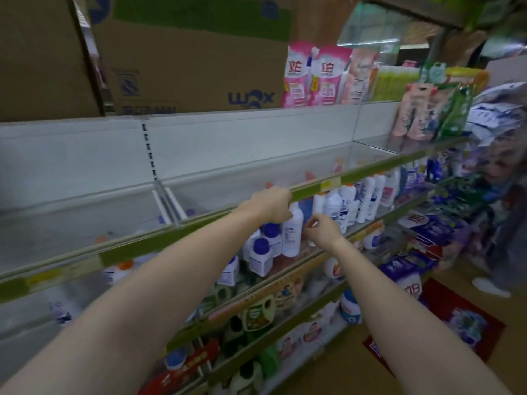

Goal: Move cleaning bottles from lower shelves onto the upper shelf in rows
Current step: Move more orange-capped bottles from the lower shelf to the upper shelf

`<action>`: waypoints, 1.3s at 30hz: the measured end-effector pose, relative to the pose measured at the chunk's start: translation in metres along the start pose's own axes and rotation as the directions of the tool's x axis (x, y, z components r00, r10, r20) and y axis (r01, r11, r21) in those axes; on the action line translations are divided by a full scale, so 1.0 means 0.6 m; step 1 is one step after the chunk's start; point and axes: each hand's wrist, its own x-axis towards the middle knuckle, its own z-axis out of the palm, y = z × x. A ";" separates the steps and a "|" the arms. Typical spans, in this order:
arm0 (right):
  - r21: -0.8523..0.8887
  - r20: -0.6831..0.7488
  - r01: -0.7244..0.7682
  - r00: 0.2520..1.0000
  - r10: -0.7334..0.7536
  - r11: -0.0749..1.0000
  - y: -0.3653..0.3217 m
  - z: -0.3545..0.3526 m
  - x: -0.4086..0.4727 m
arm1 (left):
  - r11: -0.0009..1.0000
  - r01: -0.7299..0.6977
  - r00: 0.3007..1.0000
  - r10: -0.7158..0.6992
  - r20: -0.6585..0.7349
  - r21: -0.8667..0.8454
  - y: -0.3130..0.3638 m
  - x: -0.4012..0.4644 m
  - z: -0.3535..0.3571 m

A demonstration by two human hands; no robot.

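Up above the left hand, the brown cardboard box on the top shelf carries blue letters that read "wox", or something close to it; the print is soft. Beside it, above the right hand, two pink refill pouches show large red Chinese characters, the right one looking like "白". Low to the right of the right hand, a white and purple pack bears similar red characters. The labels on the white bottles between the hands are too blurred to read.
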 end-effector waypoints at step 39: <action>0.021 0.167 -0.079 0.983 0.075 0.997 0.341 0.012 0.378 | 0.780 0.499 0.860 -0.392 0.327 -0.377 0.062 0.405 0.386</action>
